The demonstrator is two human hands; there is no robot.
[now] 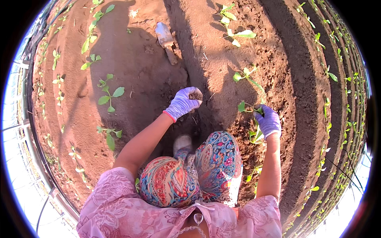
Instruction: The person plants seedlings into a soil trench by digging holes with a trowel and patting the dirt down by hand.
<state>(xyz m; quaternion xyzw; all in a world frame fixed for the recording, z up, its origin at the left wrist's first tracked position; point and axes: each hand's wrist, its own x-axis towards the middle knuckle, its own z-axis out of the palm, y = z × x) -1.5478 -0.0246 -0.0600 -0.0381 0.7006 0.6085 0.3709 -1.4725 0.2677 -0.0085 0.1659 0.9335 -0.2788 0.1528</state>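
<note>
My left hand [185, 102], in a purple knit glove with a pink cuff, is closed around a clump of brown soil [196, 95] above the furrow. The gloved right hand [268, 119] pinches a green seedling [242, 107] at the planted row on the right, its fingertips partly covering the stem and leaves. Just below that hand, more seedling leaves [256, 135] rise from loose soil. Farther ahead, a hand trowel [165, 38] with a soil-coated handle lies on the ground beside the furrow.
Seedlings in the row ahead [230, 26] and in the bed at left [109, 95] stand close to my arms. A dark furrow [186, 44] runs between the beds. My shoe [182, 142] rests in it, below my bent knees. More planted rows curve along both sides.
</note>
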